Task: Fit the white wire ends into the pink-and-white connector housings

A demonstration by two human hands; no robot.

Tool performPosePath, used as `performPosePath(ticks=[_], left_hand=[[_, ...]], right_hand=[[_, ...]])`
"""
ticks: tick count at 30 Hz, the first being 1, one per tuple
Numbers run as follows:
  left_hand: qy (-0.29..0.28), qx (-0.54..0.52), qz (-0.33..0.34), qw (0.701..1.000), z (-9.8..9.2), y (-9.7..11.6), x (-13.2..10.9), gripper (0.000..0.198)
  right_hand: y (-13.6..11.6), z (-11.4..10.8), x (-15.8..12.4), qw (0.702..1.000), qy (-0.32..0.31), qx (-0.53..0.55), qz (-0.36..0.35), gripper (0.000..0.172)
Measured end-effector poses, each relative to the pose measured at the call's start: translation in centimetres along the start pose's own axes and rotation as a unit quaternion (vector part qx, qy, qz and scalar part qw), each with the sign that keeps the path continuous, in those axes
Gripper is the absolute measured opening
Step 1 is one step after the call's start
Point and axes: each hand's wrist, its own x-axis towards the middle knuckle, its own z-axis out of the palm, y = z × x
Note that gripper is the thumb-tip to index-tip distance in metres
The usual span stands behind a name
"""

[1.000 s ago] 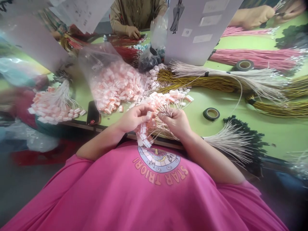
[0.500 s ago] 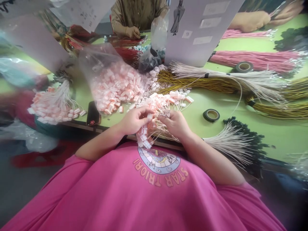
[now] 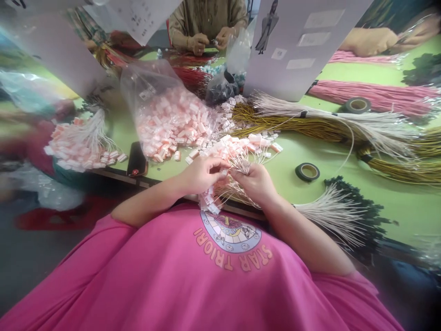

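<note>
My right hand (image 3: 255,182) is closed around a bundle of white wires (image 3: 242,165), gripping it near the ends. Pale pink and white connector housings (image 3: 211,200) sit on the wires and hang down beside my left hand. My left hand (image 3: 206,175) is pinched at the fingertips, close to my right thumb, on what looks like one small housing. The fingertips partly hide that piece. Behind my hands, more connector housings lie on the green table (image 3: 275,177).
An open clear bag of pink housings (image 3: 179,122) stands ahead. A phone (image 3: 137,158) and a wired bundle (image 3: 84,142) lie left. To the right are a tape roll (image 3: 308,172), white wires with black connectors (image 3: 330,207) and yellow wires (image 3: 292,124). A co-worker's hands (image 3: 199,43) are across the table.
My left hand has moved right, its fingertips now nearer my right hand. My right hand keeps hold of the wires. The view has shifted slightly, and the co-worker's second hand now shows.
</note>
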Motion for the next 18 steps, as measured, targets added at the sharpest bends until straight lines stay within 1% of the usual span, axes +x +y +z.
performPosePath(ticks=[5,7,10,11,12,14,15,16,17,18], left_hand=[[-0.014,0.038,0.014,0.999,-0.4,0.8,-0.4,0.023],[-0.008,0.059,0.049,0.997,-0.7,1.0,-0.8,0.021],[0.013,0.098,0.13,0.987,-1.4,1.1,-1.4,0.018],[0.017,0.106,0.146,0.983,-1.8,0.9,-1.5,0.018],[0.015,0.111,0.148,0.983,-2.3,0.6,-1.6,0.018],[0.019,0.115,0.116,0.986,-3.6,-0.7,-1.7,0.022],[0.038,0.123,0.086,0.988,-4.4,-1.6,-1.6,0.023],[0.069,0.136,0.051,0.987,-5.1,-2.7,-1.5,0.024],[0.114,0.159,0.009,0.981,-5.8,-4.0,-1.3,0.023],[0.159,0.192,-0.038,0.968,-6.4,-5.3,-1.2,0.021]], right_hand=[[0.3,0.0,-0.2,1.0,-0.014,0.011,-0.006,0.017],[0.5,-0.1,-0.3,0.999,-0.027,0.035,-0.007,0.016],[0.5,-0.5,-0.2,0.996,-0.062,0.065,-0.01,0.014],[0.5,-0.6,-0.1,0.995,-0.068,0.067,-0.016,0.012],[0.4,-0.7,-0.1,0.995,-0.07,0.067,-0.027,0.011],[0.5,-1.0,0.1,0.995,-0.051,0.069,-0.054,0.008],[0.5,-1.0,0.2,0.994,-0.036,0.077,-0.061,0.008],[0.7,-1.1,0.2,0.994,-0.021,0.088,-0.061,0.008],[0.8,-1.0,0.3,0.993,-0.008,0.102,-0.051,0.008],[1.0,-1.0,0.3,0.993,0.003,0.114,-0.037,0.007]])
